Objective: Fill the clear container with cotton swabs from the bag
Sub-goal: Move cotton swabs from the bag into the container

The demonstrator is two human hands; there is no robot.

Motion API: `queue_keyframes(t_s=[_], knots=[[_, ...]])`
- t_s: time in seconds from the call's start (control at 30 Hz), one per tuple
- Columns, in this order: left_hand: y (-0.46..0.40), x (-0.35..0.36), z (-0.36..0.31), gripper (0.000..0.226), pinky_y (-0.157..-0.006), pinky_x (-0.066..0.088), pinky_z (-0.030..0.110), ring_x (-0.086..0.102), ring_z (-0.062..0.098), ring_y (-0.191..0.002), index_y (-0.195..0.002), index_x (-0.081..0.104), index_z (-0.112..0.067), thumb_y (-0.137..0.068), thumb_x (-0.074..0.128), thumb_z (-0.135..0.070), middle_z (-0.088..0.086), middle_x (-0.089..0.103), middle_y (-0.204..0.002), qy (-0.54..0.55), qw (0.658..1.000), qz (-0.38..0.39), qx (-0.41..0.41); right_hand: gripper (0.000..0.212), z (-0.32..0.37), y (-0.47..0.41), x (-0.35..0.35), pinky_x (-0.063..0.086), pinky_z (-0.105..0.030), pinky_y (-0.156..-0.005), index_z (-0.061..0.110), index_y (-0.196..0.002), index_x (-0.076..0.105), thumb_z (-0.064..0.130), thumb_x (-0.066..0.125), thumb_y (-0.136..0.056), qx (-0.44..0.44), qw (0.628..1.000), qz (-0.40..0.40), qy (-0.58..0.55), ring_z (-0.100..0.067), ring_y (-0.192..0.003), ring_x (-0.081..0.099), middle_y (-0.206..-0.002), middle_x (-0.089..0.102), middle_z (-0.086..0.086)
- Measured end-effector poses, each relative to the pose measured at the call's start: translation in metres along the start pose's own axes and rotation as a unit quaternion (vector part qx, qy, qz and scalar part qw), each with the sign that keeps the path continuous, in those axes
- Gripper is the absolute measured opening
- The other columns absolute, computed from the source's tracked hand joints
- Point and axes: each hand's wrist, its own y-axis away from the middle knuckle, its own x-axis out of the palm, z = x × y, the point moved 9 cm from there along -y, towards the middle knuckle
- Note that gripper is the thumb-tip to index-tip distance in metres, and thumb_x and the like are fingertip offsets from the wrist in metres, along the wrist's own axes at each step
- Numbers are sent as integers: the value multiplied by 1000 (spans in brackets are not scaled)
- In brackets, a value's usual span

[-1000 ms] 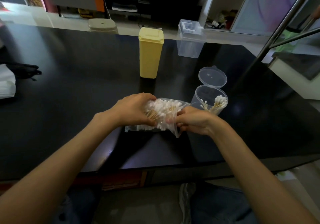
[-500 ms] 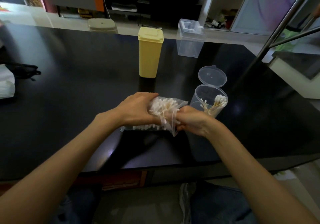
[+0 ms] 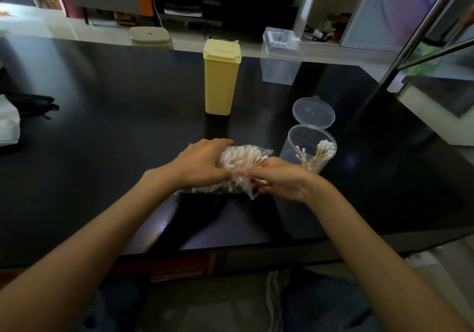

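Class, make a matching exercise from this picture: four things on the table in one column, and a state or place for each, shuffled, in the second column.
1. round clear container
2. yellow box
3. bag
4. square clear box

A. far edge of the table, lid shut
B. held in both hands
C. lid flipped open, a few swabs inside
D. upright, mid-table, lid shut

Pairs: 1-C, 2-D, 3-B, 4-A

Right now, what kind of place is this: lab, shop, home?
Probably a home living area. A dark table holds household containers, a yellow box and a swab jar; behind it stands a cluttered shelf unit on a tiled floor.
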Motion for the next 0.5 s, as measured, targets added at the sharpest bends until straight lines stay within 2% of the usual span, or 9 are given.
queue_keyframes(t_s=[0.07, 0.13, 0.2, 0.33, 0.43, 0.5], knots=[[0, 1, 0, 78, -109, 29, 45, 36, 24, -134, -147, 26, -18, -83, 62, -43, 4, 39, -147, -3, 1000, -4, -1, 30, 0, -6, -1, 46, -21, -56, -4, -115, 57, 13, 60, -91, -14, 998, -48, 30, -13, -65, 52, -78, 58, -11], [-1, 0, 2, 77, -110, 29, 44, 35, 24, -134, -147, 26, -18, -84, 63, -40, 4, 38, -148, -9, 1000, -9, -2, 16, -1, -10, 1, 44, -17, -47, 2, -103, 60, 14, 57, -92, -13, 997, -64, 43, -9, -54, 47, -68, 53, -4], [-1, -1, 4, 77, -110, 29, 43, 34, 23, -135, -147, 25, -18, -84, 64, -38, 4, 37, -148, -14, 1000, -12, 0, 8, 0, -11, 3, 42, -15, -42, 6, -93, 59, 11, 53, -94, -14, 998, -53, 37, -10, -54, 46, -69, 52, -5], [-2, -5, 7, 76, -107, 31, 37, 35, 24, -134, -147, 26, -18, -84, 65, -33, 4, 38, -148, -26, 999, -19, -2, 14, 6, -5, -2, 39, -13, -40, 9, -89, 57, 3, 46, -95, -33, 999, -33, -17, -10, -57, 48, -70, 55, -4], [-2, -4, 6, 76, -108, 31, 39, 35, 25, -134, -147, 26, -18, -84, 65, -34, 4, 38, -148, -26, 1000, -16, 0, 15, 6, -4, 0, 36, -16, -45, 9, -86, 56, 2, 45, -95, -26, 998, -11, -59, -11, -55, 45, -67, 51, -5], [-2, -2, 5, 77, -109, 30, 41, 35, 24, -134, -147, 26, -18, -84, 65, -37, 4, 38, -148, -26, 1000, -16, 1, 11, 3, -5, 5, 40, -16, -43, 9, -86, 57, 6, 49, -95, -11, 999, -5, -41, -12, -54, 43, -67, 51, -6]])
